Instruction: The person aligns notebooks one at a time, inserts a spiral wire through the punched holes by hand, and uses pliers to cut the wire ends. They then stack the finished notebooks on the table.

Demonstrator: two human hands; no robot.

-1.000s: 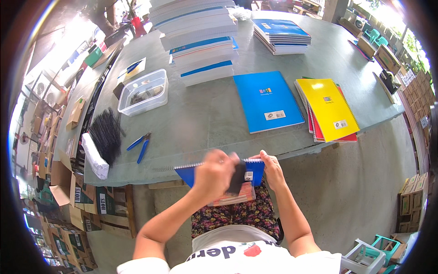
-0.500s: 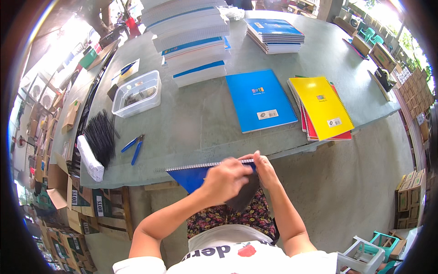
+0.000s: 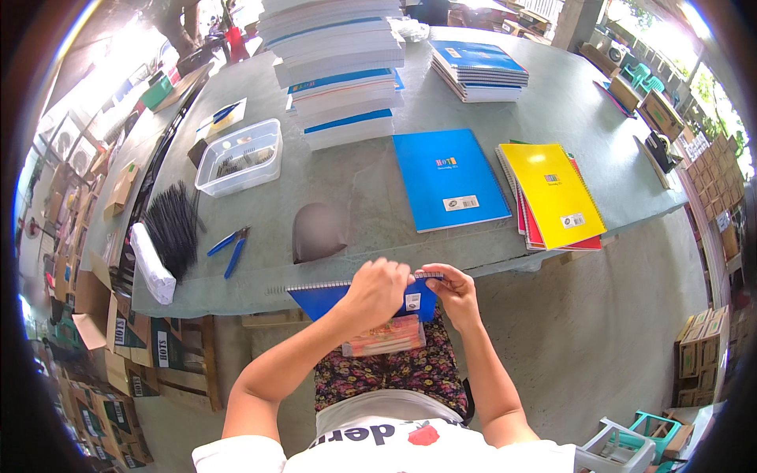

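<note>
A blue notebook (image 3: 314,301) hangs tilted at the table's front edge, its spine upward. A spiral binding coil (image 3: 335,284) runs along that spine, and its left end sticks out past the cover. My left hand (image 3: 374,290) is closed with its fingers at the coil, right of the middle. The thumb and fingers of my right hand (image 3: 455,293) pinch the notebook's right end. Below the notebook, over my lap, a clear packet with pink and orange contents (image 3: 385,337) shows. Left on the table lie blue-handled cutters (image 3: 230,251) and a bundle of black coils (image 3: 169,229).
A clear plastic box (image 3: 240,162) holds small coil pieces. Behind it rises a tall stack of paper blocks (image 3: 339,87). To the right are a blue notebook (image 3: 451,180), a yellow notebook (image 3: 550,193) over red ones, and a notebook pile (image 3: 479,71). A white wrapped bundle (image 3: 151,264) lies front left.
My left hand has shifted slightly along the coil and its blur is gone. The packet below the notebook now shows where a dark patch was; a similar patch now appears over the table.
</note>
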